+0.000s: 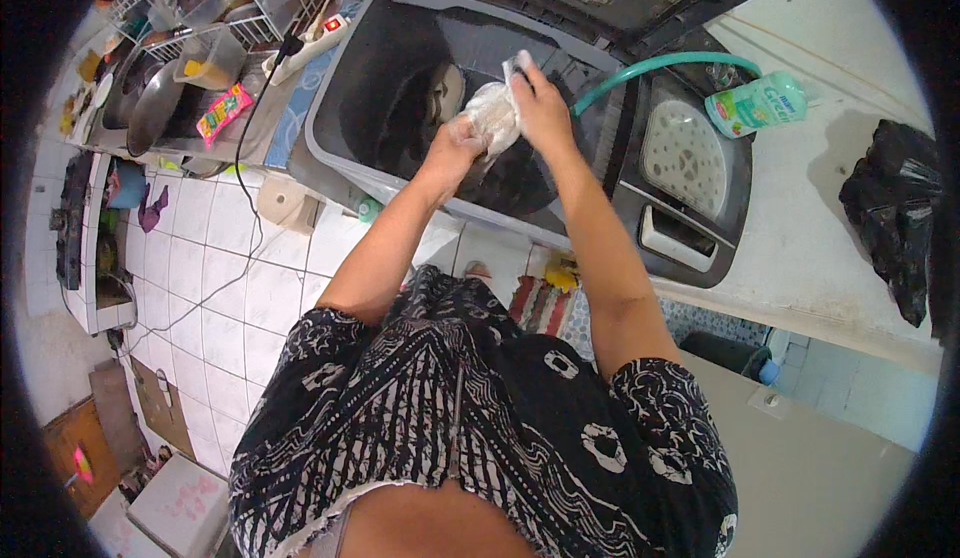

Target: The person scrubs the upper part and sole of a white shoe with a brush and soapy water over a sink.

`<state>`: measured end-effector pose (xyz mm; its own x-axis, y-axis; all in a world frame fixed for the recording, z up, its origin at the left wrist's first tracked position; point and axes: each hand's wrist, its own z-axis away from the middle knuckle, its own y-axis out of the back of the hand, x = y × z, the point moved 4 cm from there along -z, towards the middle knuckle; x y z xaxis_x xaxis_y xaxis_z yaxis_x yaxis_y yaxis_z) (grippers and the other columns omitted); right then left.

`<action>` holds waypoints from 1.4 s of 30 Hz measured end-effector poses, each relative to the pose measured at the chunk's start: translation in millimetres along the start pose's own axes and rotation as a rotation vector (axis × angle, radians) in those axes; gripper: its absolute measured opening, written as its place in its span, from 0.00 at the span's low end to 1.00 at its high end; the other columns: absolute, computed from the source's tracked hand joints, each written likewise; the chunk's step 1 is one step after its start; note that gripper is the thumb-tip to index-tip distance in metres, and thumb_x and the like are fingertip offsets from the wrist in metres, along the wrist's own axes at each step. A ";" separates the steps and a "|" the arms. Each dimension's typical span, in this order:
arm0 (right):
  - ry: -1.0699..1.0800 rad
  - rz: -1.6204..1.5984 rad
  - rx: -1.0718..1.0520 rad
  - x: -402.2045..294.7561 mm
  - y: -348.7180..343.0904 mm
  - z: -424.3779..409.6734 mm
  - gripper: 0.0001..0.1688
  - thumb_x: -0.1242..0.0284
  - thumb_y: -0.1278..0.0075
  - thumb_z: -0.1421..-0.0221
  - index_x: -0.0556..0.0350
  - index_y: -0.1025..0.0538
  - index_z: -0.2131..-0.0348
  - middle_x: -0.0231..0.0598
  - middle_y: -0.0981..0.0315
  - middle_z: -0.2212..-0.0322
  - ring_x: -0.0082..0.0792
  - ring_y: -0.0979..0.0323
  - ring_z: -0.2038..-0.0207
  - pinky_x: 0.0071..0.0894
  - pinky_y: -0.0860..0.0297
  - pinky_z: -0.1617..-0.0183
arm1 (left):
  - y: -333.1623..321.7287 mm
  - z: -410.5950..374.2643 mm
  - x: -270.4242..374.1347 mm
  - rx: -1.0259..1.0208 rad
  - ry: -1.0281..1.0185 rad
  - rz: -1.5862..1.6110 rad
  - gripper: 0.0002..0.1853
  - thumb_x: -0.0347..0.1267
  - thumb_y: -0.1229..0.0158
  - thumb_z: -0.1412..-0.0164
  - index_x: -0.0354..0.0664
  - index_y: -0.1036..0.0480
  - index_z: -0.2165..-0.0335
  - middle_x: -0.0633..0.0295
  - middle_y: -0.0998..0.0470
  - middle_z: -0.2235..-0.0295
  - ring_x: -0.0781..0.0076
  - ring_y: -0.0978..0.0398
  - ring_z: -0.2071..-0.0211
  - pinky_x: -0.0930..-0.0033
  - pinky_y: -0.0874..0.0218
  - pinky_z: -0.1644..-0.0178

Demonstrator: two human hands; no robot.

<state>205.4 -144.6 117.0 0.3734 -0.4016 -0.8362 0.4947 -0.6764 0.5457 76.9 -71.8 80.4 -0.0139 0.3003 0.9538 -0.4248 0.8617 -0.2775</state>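
My left hand (459,144) grips a pale, suds-covered item (493,112) above the open wash tub (375,85) of a twin-tub washing machine. The item may be a shoe or bunched cloth; I cannot tell which. Foam coats the fingers of my right hand (541,108), which holds a small white piece (516,70) against the item's upper right side. Another pale item (448,93) lies lower in the tub, partly in shadow. A green hose (660,63) runs over the tub's right side.
Right of the tub is the spinner lid (686,157), with a green detergent bottle (757,104) behind it. A black plastic bag (896,213) hangs at far right. Left are a power strip (307,49) with a trailing black cord (238,157), a pink packet (223,112) and a dish rack (169,3).
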 end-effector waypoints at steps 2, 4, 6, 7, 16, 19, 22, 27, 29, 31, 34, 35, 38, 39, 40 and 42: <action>-0.208 -0.542 -0.032 17.9 -6.6 -15.2 0.29 0.57 0.58 0.44 0.50 0.37 0.47 0.38 0.33 0.55 0.34 0.32 0.58 0.32 0.39 0.52 | -7.6 -4.3 6.5 -0.039 0.015 0.421 0.19 0.30 0.52 0.43 0.37 0.37 0.52 0.61 0.30 0.56 0.71 0.33 0.55 0.70 0.44 0.50; -0.359 -0.793 -0.053 12.8 -9.5 -8.0 0.28 0.56 0.59 0.43 0.52 0.36 0.48 0.34 0.31 0.58 0.31 0.32 0.59 0.31 0.38 0.53 | -4.3 -5.3 7.7 0.004 0.128 0.729 0.22 0.39 0.54 0.41 0.38 0.38 0.51 0.60 0.31 0.54 0.68 0.34 0.52 0.67 0.45 0.47; -0.479 -0.979 -0.104 22.3 -18.6 -2.2 0.28 0.56 0.60 0.43 0.54 0.35 0.49 0.34 0.30 0.60 0.30 0.32 0.60 0.31 0.38 0.53 | -5.3 -2.8 15.2 0.104 0.296 0.955 0.28 0.50 0.60 0.40 0.40 0.38 0.51 0.61 0.32 0.53 0.65 0.34 0.51 0.63 0.45 0.47; -0.465 -1.002 -0.142 21.2 -19.3 1.2 0.29 0.55 0.59 0.43 0.53 0.36 0.49 0.36 0.32 0.58 0.32 0.33 0.57 0.32 0.39 0.51 | -3.0 -4.5 7.8 0.136 0.316 0.872 0.27 0.49 0.61 0.39 0.40 0.38 0.52 0.60 0.32 0.53 0.65 0.34 0.52 0.63 0.44 0.47; 0.181 0.374 -0.099 -27.7 -32.8 48.0 0.33 0.57 0.59 0.47 0.52 0.42 0.45 0.59 0.36 0.59 0.57 0.36 0.56 0.50 0.36 0.56 | 5.8 -24.6 -30.2 0.340 0.204 0.637 0.20 0.39 0.68 0.35 0.40 0.36 0.54 0.57 0.31 0.57 0.64 0.32 0.56 0.62 0.40 0.51; 0.262 0.451 -0.022 -29.5 -41.7 65.0 0.34 0.56 0.60 0.46 0.49 0.45 0.44 0.59 0.36 0.62 0.58 0.35 0.59 0.52 0.35 0.61 | 6.9 -25.2 -23.3 0.285 0.235 0.581 0.21 0.39 0.72 0.35 0.41 0.38 0.53 0.57 0.32 0.55 0.63 0.33 0.54 0.60 0.42 0.49; 0.151 0.509 0.040 -46.4 -29.8 13.2 0.32 0.55 0.59 0.47 0.51 0.41 0.47 0.57 0.34 0.65 0.58 0.33 0.62 0.51 0.34 0.62 | -10.0 -17.9 -5.3 0.388 0.260 0.518 0.22 0.41 0.73 0.35 0.43 0.38 0.52 0.58 0.31 0.56 0.64 0.33 0.54 0.61 0.42 0.50; 0.225 0.460 -0.055 -52.7 -43.1 41.7 0.31 0.57 0.57 0.47 0.53 0.40 0.48 0.56 0.34 0.66 0.56 0.34 0.62 0.49 0.34 0.62 | 1.7 -19.0 -8.7 0.374 0.205 0.608 0.20 0.39 0.71 0.35 0.44 0.37 0.54 0.58 0.30 0.58 0.65 0.31 0.57 0.65 0.37 0.55; 0.375 0.406 0.069 -28.6 -49.9 66.4 0.31 0.58 0.57 0.47 0.52 0.40 0.47 0.55 0.34 0.67 0.55 0.33 0.63 0.49 0.34 0.63 | 10.9 -22.5 -25.2 0.284 0.168 0.568 0.19 0.38 0.70 0.36 0.44 0.36 0.55 0.58 0.29 0.59 0.66 0.30 0.59 0.66 0.36 0.57; 0.309 0.509 0.014 -56.5 -38.9 43.0 0.30 0.58 0.58 0.46 0.52 0.40 0.47 0.55 0.34 0.66 0.54 0.33 0.62 0.48 0.34 0.61 | 0.6 -14.6 -4.0 0.368 0.216 0.506 0.18 0.39 0.67 0.37 0.43 0.35 0.57 0.59 0.29 0.61 0.67 0.29 0.62 0.68 0.36 0.59; 0.242 0.590 0.009 -53.0 -42.0 11.2 0.29 0.59 0.58 0.46 0.52 0.39 0.48 0.55 0.34 0.66 0.53 0.33 0.61 0.47 0.34 0.61 | -9.3 -18.3 2.1 0.359 0.241 0.584 0.18 0.38 0.68 0.36 0.41 0.36 0.56 0.58 0.29 0.62 0.67 0.29 0.61 0.66 0.37 0.58; 0.239 0.597 0.025 -49.6 -45.2 4.3 0.29 0.59 0.59 0.46 0.52 0.39 0.48 0.55 0.34 0.67 0.53 0.33 0.61 0.47 0.34 0.61 | -5.1 -20.3 -8.0 0.383 0.189 0.616 0.18 0.37 0.68 0.36 0.41 0.35 0.56 0.58 0.29 0.61 0.66 0.29 0.61 0.65 0.37 0.57; 0.303 0.495 -0.001 -40.1 -40.9 64.8 0.30 0.61 0.55 0.48 0.52 0.39 0.48 0.55 0.34 0.69 0.55 0.33 0.66 0.45 0.32 0.63 | 11.1 -22.4 -13.6 0.405 0.113 0.694 0.18 0.37 0.68 0.36 0.40 0.34 0.58 0.59 0.29 0.61 0.67 0.29 0.62 0.65 0.38 0.56; 0.303 0.470 -0.020 -35.1 -37.6 78.3 0.30 0.61 0.55 0.48 0.52 0.39 0.48 0.56 0.34 0.69 0.55 0.32 0.66 0.45 0.32 0.64 | 10.3 -24.5 -14.4 0.385 0.103 0.681 0.18 0.37 0.68 0.36 0.40 0.34 0.59 0.59 0.29 0.61 0.67 0.29 0.62 0.65 0.38 0.56; 0.263 0.477 -0.024 -31.1 -33.5 78.3 0.29 0.61 0.55 0.48 0.52 0.38 0.48 0.56 0.34 0.69 0.54 0.32 0.67 0.47 0.32 0.67 | 8.7 -26.1 -15.5 0.366 0.093 0.667 0.18 0.37 0.68 0.36 0.40 0.34 0.59 0.59 0.28 0.62 0.67 0.29 0.62 0.66 0.38 0.56; 0.288 0.523 0.052 -44.7 -24.7 47.9 0.30 0.61 0.55 0.48 0.52 0.39 0.48 0.56 0.34 0.69 0.54 0.32 0.67 0.47 0.32 0.68 | -5.5 -17.9 2.5 0.325 0.126 0.575 0.17 0.37 0.67 0.36 0.40 0.33 0.60 0.59 0.27 0.63 0.68 0.29 0.62 0.66 0.38 0.57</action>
<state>138.9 -139.5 138.2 0.7584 -0.5105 -0.4052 0.1515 -0.4666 0.8714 95.4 -68.5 82.2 -0.2223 0.7370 0.6383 -0.6321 0.3895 -0.6699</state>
